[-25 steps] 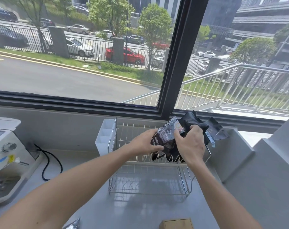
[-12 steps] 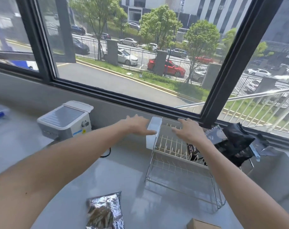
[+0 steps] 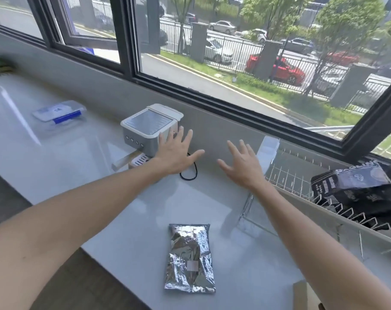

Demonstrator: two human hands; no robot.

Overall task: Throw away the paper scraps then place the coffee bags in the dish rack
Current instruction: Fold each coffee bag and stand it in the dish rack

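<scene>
Both hands are being held above the tabletop, palms down and holding nothing. The fingers of the left hand are being spread wide just in front of the small white appliance; whether they are touching it cannot be told. The fingers of the right hand are likewise being spread, with nothing pinched.

The dark coffee bags are being carried by the dish rack, well to the right of the right fingers, and are lying tilted across its wire prongs; this placement is judged to be serving the second half of the task. A silver foil bag is lying flat on the tabletop, nearer the person than both sets of fingers and between the two forearms; it is judged to be the bag not yet placed, which would explain the free hands.

A black cable is curling on the tabletop just below the left fingers. A clear lidded box is lying well to the left. A brown cardboard edge is showing beside the right forearm. No paper scraps are being shown. Nothing is standing between the foil bag and the rack.
</scene>
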